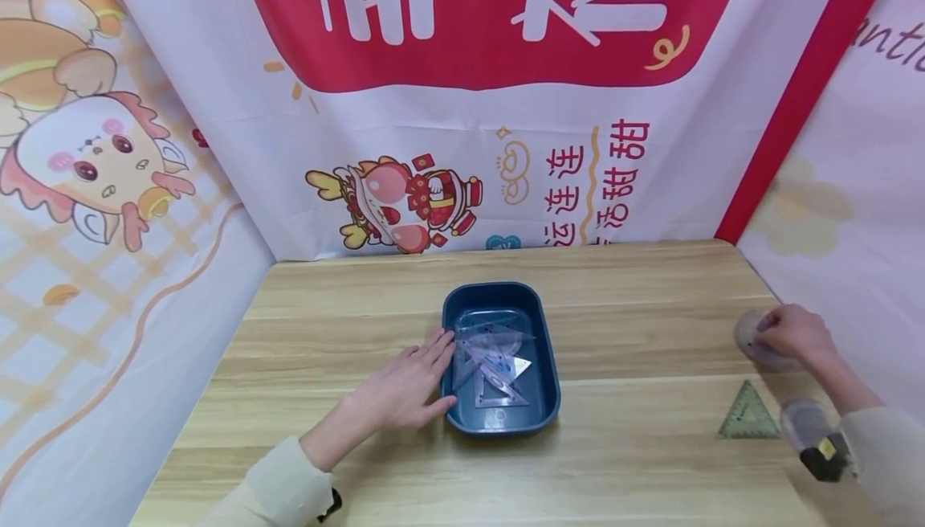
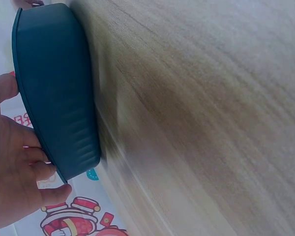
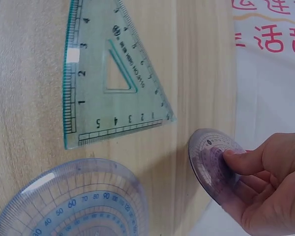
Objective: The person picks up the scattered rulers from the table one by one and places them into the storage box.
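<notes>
At the right of the table my right hand (image 1: 798,338) pinches a clear, purple-tinted protractor (image 3: 206,160) between thumb and fingers, tilted above the wood. Nearby lie a greenish clear set square (image 3: 91,110) and a clear protractor with a blue scale band (image 3: 83,196). My left hand (image 1: 405,389) touches the left side of a dark blue rectangular tray (image 1: 552,390), its fingers spread along the rim. Inside the tray, several clear set squares (image 1: 499,401) overlap in a pile; their exact number is hard to make out.
The wood-grain table (image 1: 636,455) carries the tray near its middle. A printed white and red cloth (image 1: 433,125) hangs behind the table's back edge, with further printed cloth (image 1: 130,286) on the left and right sides.
</notes>
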`<state>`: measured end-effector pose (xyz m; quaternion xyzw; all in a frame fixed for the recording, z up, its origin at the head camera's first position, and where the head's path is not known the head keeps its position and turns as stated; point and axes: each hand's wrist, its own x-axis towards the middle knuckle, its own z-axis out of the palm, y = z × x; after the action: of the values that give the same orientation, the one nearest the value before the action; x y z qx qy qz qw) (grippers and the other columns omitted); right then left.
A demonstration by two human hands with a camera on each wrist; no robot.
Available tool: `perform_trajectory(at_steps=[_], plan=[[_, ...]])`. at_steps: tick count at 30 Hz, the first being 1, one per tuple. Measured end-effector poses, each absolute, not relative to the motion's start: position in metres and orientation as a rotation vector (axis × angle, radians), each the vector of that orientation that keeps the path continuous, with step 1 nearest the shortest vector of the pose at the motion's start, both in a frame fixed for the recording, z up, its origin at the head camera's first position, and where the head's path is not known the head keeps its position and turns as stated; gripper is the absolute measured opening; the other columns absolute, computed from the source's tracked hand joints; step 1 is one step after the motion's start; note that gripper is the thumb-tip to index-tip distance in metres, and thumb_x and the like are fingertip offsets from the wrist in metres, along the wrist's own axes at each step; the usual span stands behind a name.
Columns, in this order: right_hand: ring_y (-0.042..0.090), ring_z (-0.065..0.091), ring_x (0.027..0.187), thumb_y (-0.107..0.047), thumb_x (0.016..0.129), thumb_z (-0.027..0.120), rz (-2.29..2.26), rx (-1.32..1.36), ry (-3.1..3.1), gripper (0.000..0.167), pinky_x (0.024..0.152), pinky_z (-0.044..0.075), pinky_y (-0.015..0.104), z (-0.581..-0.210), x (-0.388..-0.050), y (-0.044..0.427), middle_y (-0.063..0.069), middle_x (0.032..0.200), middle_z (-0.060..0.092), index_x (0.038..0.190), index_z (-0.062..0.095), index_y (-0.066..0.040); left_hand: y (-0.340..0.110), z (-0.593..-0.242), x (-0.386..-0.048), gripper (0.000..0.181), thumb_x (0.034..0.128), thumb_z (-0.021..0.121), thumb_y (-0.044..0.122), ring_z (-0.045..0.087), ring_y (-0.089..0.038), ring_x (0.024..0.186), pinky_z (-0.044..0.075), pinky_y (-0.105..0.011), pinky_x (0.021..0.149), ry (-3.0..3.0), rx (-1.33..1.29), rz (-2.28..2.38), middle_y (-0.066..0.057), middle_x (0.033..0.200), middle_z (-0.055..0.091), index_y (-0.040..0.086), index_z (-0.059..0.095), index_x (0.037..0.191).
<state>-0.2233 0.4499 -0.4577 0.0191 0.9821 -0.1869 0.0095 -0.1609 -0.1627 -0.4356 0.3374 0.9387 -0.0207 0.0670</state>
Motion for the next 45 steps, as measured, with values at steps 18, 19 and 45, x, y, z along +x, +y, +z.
perform_trajectory(at_steps=[18, 19, 45], plan=[[0.013, 0.059, 0.068, -0.021, 0.082, 0.076, -0.669, -0.022, 3.088, 0.021, 0.062, 0.045, 0.028, -0.439, -0.224, 0.422, 0.009, 0.076, 0.074, 0.083, 0.075, 0.001, -0.163, -0.437, -0.160, 0.082, 0.0985, 0.046, 0.060, 0.019, -0.032, 0.155, 0.036, -0.056, 0.116, 2.831, 1.000, -0.059, -0.016, 0.166, 0.020, 0.003, 0.031, 0.156], [0.012, 0.059, 0.068, -0.021, 0.082, 0.076, -0.674, -0.029, 3.087, 0.021, 0.062, 0.045, 0.028, -0.437, -0.225, 0.420, 0.009, 0.076, 0.074, 0.083, 0.076, 0.000, -0.164, -0.437, -0.160, 0.082, 0.0984, 0.046, 0.059, 0.020, -0.033, 0.154, 0.037, -0.056, 0.116, 2.832, 1.001, -0.057, -0.017, 0.166, 0.021, 0.003, 0.031, 0.156], [0.004, 0.067, 0.074, -0.011, 0.095, 0.063, -0.987, -0.173, 2.877, 0.024, 0.063, 0.054, 0.017, -0.404, -0.224, 0.353, 0.016, 0.089, 0.077, 0.102, 0.070, 0.011, -0.161, -0.434, -0.160, 0.083, 0.0983, 0.046, 0.061, 0.018, -0.031, 0.155, 0.036, -0.055, 0.116, 2.832, 0.983, -0.079, -0.014, 0.167, 0.018, 0.004, 0.028, 0.157]])
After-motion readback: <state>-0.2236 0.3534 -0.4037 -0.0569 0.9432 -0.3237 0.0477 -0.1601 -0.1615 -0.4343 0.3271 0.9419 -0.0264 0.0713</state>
